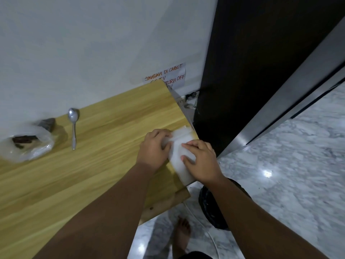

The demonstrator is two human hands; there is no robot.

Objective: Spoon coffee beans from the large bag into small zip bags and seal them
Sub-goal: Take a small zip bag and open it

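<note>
We see a wood-grain bench (93, 174) with a spoon (73, 126) lying on it. Left of the spoon sit the big bag (31, 146) and a dark packet (47, 124), close together; well right of the spoon, zip bags (176, 148) lie stacked at the edge.

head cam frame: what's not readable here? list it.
- zip bags: head view, the left hand and right hand cover them; count and open or sealed state unclear.
- large bag: head view, cloudy plastic; amount of beans unclear.
- wall note: head view, lower lines hidden behind the table corner.
- dark object below the table edge: head view, the right forearm covers part; cannot identify.
</note>
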